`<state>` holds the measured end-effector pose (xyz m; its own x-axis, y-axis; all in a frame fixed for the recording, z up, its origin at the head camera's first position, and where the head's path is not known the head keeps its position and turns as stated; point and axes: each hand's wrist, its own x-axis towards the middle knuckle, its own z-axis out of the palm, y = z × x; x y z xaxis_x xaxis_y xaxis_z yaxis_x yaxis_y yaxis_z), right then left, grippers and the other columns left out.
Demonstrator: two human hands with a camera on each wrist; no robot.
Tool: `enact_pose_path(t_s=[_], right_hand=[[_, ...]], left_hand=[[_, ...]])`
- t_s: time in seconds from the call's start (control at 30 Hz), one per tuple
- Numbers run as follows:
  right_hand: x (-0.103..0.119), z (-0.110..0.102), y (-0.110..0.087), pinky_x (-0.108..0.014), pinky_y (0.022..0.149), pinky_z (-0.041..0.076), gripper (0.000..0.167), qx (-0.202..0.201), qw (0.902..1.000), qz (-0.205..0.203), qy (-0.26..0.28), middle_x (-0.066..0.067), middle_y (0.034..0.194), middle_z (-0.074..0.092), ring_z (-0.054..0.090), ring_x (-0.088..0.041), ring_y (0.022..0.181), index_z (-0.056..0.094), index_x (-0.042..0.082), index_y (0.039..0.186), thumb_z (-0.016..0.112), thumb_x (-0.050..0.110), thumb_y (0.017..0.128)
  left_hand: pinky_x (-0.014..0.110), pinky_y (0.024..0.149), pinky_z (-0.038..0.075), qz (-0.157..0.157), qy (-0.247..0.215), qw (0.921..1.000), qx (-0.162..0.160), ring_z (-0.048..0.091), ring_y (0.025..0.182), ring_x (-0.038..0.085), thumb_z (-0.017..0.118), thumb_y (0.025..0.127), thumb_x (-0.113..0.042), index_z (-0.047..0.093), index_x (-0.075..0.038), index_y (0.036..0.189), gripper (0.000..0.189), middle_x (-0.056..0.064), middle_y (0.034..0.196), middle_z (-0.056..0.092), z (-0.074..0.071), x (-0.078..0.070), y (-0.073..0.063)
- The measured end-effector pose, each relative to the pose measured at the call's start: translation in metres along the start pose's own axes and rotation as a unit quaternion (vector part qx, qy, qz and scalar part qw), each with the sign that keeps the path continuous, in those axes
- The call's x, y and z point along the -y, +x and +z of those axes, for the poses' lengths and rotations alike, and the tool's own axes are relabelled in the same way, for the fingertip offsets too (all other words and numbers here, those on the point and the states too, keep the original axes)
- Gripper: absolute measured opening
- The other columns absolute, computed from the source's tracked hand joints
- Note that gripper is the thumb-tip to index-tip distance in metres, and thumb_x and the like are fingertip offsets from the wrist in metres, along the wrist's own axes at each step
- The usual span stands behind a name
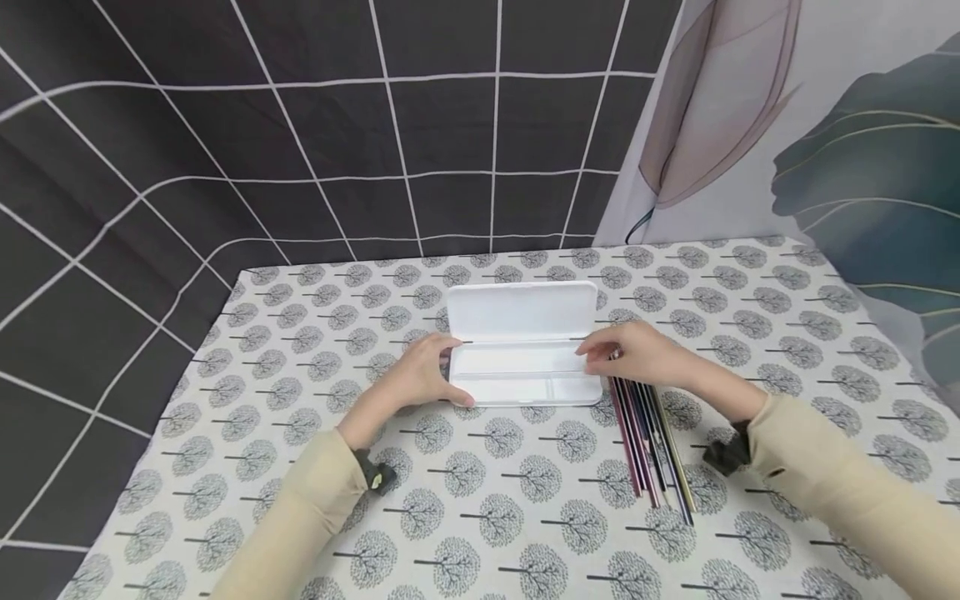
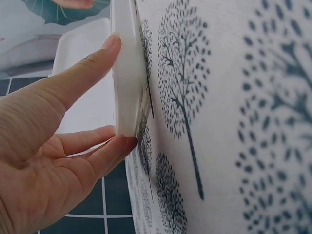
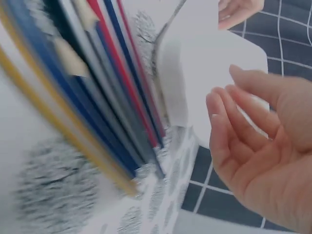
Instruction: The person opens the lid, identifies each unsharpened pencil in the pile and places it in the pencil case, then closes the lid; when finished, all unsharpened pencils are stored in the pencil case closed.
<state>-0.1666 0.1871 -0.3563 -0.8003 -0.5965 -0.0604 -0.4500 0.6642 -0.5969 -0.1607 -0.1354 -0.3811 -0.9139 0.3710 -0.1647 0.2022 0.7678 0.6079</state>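
A white pencil case (image 1: 506, 389) lies with its lid (image 1: 521, 310) raised at the back; its tray has long compartments and a small one at the front right. My left hand (image 1: 420, 373) grips the left end. In the left wrist view, the thumb presses one edge of the case (image 2: 129, 73) and the fingertips bear on its corner. My right hand (image 1: 637, 354) hovers over the right end, fingers loosely bent and nothing held, as the right wrist view also shows. Beneath and beside this hand lies a bundle of pencils (image 1: 645, 442), with some sharpened tips visible in the right wrist view.
A tree-patterned cloth (image 1: 465, 533) covers the table. Behind it hangs a dark curtain with a white grid (image 1: 442, 133), and at the right a pale, leaf-printed one (image 1: 870, 167). A thin dark cord (image 1: 640, 225) shows at the table's back edge.
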Motion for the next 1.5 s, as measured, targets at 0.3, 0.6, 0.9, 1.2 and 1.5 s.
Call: enact_pose_path(t_s=[0.3,0.6,0.9,1.2,1.5], right_hand=[[-0.003,0.005,-0.034,-0.029,0.072,0.053,0.03,-0.023,0.9933,0.109,0.031,-0.001,0.083,0.07,0.062,-0.012,0.075,0.067,0.001,0.102,0.073,0.019,0.079],[-0.009,0.013,-0.034,-0.029,0.069,0.053,0.027,-0.021,0.9798,0.191,0.055,0.002,0.07,0.068,0.063,-0.011,0.062,0.069,0.002,0.094,0.071,0.025,0.08],[-0.006,0.012,-0.019,-0.027,0.059,0.054,0.018,-0.006,0.9756,0.214,0.049,0.001,0.062,0.066,0.063,-0.012,0.054,0.069,0.004,0.081,0.075,0.021,0.076],[-0.005,0.013,-0.016,-0.027,0.054,0.056,0.02,0.004,0.962,0.253,0.102,-0.005,0.061,0.066,0.064,-0.013,0.053,0.064,-0.006,0.085,0.074,0.009,0.076],[-0.012,0.008,-0.011,-0.027,0.053,0.056,0.019,0.056,0.9628,0.233,0.125,-0.007,0.061,0.067,0.065,-0.015,0.052,0.068,-0.005,0.084,0.074,0.012,0.077]], left_hand=[[0.039,0.103,0.04,-0.001,-0.01,0.9999,0.001,0.05,0.121,0.029,0.088,0.055,-0.038,0.044,-0.004,0.135,0.098,0.015,0.137,0.047,0.002,0.006,-0.001],[0.049,0.101,0.038,0.015,0.002,0.9999,0.005,0.047,0.117,0.029,0.085,0.06,-0.037,0.043,-0.005,0.133,0.091,0.013,0.129,0.05,0.003,0.005,-0.003],[0.048,0.098,0.041,0.016,0.012,0.9997,0.01,0.049,0.112,0.027,0.084,0.061,-0.038,0.041,-0.005,0.133,0.09,0.012,0.125,0.052,0.001,0.004,-0.003],[0.047,0.1,0.04,0.011,0.005,0.9997,0.023,0.048,0.113,0.028,0.085,0.061,-0.035,0.042,-0.004,0.132,0.089,0.013,0.125,0.052,0.001,0.0,-0.002],[0.046,0.101,0.039,0.009,0.017,0.9994,0.027,0.049,0.115,0.029,0.086,0.061,-0.033,0.042,0.001,0.133,0.091,0.016,0.127,0.051,-0.002,-0.004,-0.002]])
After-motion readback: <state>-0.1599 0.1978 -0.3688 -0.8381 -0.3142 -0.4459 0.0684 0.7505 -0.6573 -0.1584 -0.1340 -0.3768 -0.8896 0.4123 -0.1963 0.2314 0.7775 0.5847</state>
